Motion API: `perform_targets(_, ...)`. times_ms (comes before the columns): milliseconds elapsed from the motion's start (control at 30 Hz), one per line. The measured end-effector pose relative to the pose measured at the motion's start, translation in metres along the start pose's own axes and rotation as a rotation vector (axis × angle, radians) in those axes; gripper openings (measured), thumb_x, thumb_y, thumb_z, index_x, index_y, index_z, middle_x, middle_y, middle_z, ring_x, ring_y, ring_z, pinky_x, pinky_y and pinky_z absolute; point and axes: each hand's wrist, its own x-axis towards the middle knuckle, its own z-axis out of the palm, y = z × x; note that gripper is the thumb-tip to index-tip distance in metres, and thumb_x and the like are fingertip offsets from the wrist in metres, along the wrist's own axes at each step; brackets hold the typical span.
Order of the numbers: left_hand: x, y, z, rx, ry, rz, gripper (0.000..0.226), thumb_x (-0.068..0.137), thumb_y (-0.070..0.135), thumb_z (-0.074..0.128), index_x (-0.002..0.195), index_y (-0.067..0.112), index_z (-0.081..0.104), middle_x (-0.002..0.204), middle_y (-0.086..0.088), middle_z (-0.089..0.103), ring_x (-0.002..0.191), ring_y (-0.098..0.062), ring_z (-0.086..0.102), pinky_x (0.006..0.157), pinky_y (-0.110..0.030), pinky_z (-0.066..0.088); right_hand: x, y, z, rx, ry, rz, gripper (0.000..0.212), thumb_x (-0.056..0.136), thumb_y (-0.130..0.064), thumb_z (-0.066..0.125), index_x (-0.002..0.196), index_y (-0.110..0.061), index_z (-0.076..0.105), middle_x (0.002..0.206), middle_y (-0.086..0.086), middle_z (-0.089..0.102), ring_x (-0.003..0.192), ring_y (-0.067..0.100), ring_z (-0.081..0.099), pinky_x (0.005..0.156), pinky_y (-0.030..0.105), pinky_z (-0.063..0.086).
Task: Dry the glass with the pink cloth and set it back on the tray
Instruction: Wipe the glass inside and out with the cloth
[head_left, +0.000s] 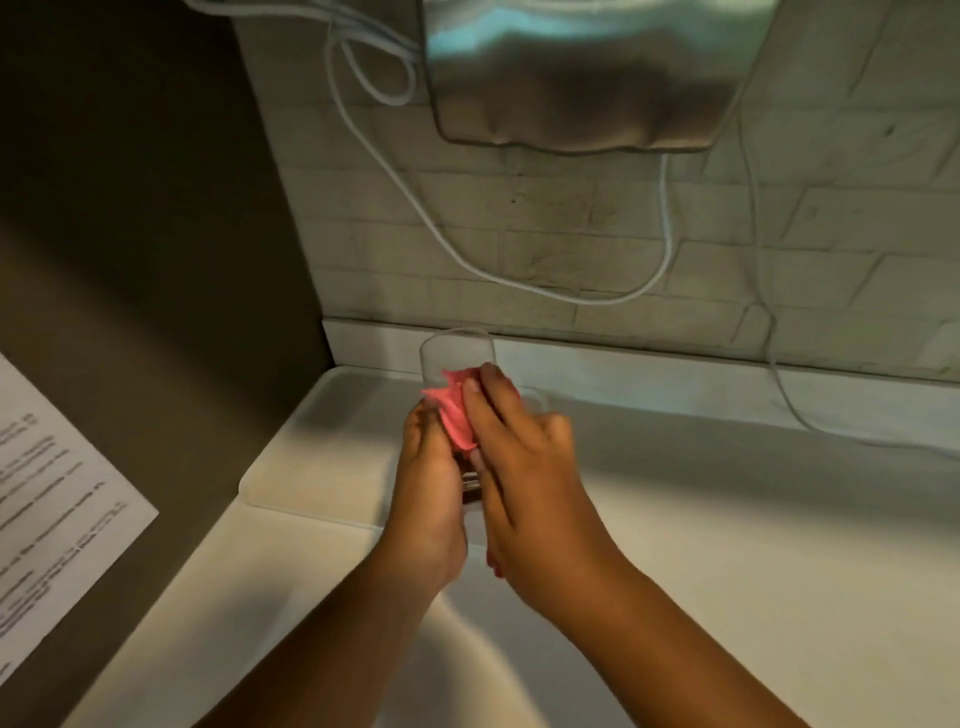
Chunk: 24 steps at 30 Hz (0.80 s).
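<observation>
A clear drinking glass (456, 349) is lifted above the white tray (291, 457), tilted with its open rim pointing away from me. My left hand (428, 499) grips the lower part of the glass. My right hand (519, 467) presses the pink cloth (453, 410) against the side of the glass, fingers curled over the cloth. The base of the glass is mostly hidden between my two hands. The tray lies on the white counter, under and left of my hands.
A steel appliance (582, 73) hangs on the brick wall, with white cables (571, 296) looping down to the counter at the right. A printed sheet of paper (47, 499) lies on the dark surface at the left. The white counter (727, 519) spreads right.
</observation>
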Motion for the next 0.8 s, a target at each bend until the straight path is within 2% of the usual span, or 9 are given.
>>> perform_targets(100,-0.006,-0.010,0.000,0.066,-0.025,-0.006,0.036,0.109,0.049,0.033,0.129,0.033,0.059,0.126,0.007,0.070,0.104,-0.012,0.072,0.084,-0.037,0.055,0.009,-0.002,0.001,-0.063,0.033,-0.022,0.057,0.099,-0.024,0.040,0.156,-0.025,0.029,0.163,-0.004,0.026,0.106,0.007,0.029,0.092,0.011,0.026)
perform_targets(200,-0.016,-0.021,0.008,0.098,-0.022,0.017,0.049,0.098,0.061,0.043,0.136,0.033,0.058,0.119,-0.003,0.079,0.103,-0.020,0.078,0.083,-0.042,0.060,0.031,0.012,-0.011,-0.106,0.088,0.025,0.052,0.100,-0.021,0.038,0.152,-0.021,0.037,0.160,0.004,0.034,0.106,0.023,0.041,0.089,0.023,0.028)
perform_targets(300,-0.019,-0.022,0.010,0.069,0.021,0.010,0.047,0.084,0.070,0.048,0.123,0.046,0.060,0.110,-0.009,0.080,0.095,-0.026,0.080,0.076,-0.048,0.065,0.038,0.024,-0.016,-0.049,0.125,0.095,0.049,0.105,-0.016,0.040,0.153,-0.023,0.034,0.159,0.002,0.037,0.113,0.032,0.046,0.088,0.026,0.031)
perform_targets(367,-0.014,-0.014,0.008,0.072,0.049,0.015,0.041,0.089,0.069,0.048,0.120,0.047,0.061,0.111,-0.008,0.080,0.095,-0.024,0.080,0.068,-0.038,0.063,0.028,0.021,-0.013,-0.022,0.126,0.050,0.051,0.106,-0.018,0.040,0.154,-0.032,0.029,0.159,-0.003,0.036,0.108,0.024,0.045,0.083,0.017,0.030)
perform_targets(433,-0.006,-0.009,0.003,0.089,0.033,0.031,0.032,0.103,0.057,0.045,0.123,0.039,0.063,0.114,-0.004,0.079,0.099,-0.017,0.078,0.071,-0.031,0.059,0.012,0.010,-0.003,-0.014,0.065,-0.008,0.057,0.105,-0.021,0.038,0.154,-0.041,0.020,0.163,-0.009,0.026,0.109,0.010,0.035,0.089,0.006,0.029)
perform_targets(533,-0.003,-0.009,-0.003,0.137,-0.032,0.053,0.032,0.112,0.040,0.034,0.112,0.049,0.065,0.108,0.019,0.076,0.094,0.004,0.074,0.074,-0.022,0.056,-0.005,-0.003,0.006,-0.060,0.001,-0.032,0.059,0.102,-0.026,0.034,0.158,-0.031,0.016,0.165,-0.011,0.018,0.109,-0.005,0.021,0.102,0.006,0.023)
perform_targets(633,-0.012,-0.015,0.000,0.172,-0.059,0.057,0.034,0.105,0.056,0.041,0.126,0.043,0.064,0.118,0.010,0.078,0.108,-0.006,0.074,0.081,-0.029,0.056,0.009,0.001,-0.001,-0.065,0.028,-0.013,0.059,0.103,-0.023,0.042,0.158,-0.027,0.021,0.165,-0.008,0.019,0.112,0.004,0.027,0.104,0.016,0.031)
perform_targets(733,-0.020,-0.021,0.005,0.189,-0.055,0.058,0.053,0.087,0.071,0.043,0.127,0.041,0.062,0.110,0.005,0.080,0.100,-0.012,0.077,0.073,-0.026,0.060,0.030,0.012,-0.013,-0.134,0.087,0.016,0.055,0.100,-0.022,0.044,0.154,-0.021,0.034,0.163,0.002,0.028,0.110,0.024,0.040,0.092,0.021,0.028)
perform_targets(800,-0.024,-0.023,0.008,0.158,-0.037,0.033,0.052,0.081,0.072,0.047,0.121,0.044,0.064,0.104,-0.008,0.079,0.093,-0.024,0.077,0.076,-0.038,0.065,0.041,0.019,-0.019,-0.148,0.138,0.052,0.051,0.102,-0.013,0.045,0.152,-0.019,0.039,0.159,0.003,0.036,0.113,0.030,0.045,0.093,0.023,0.026)
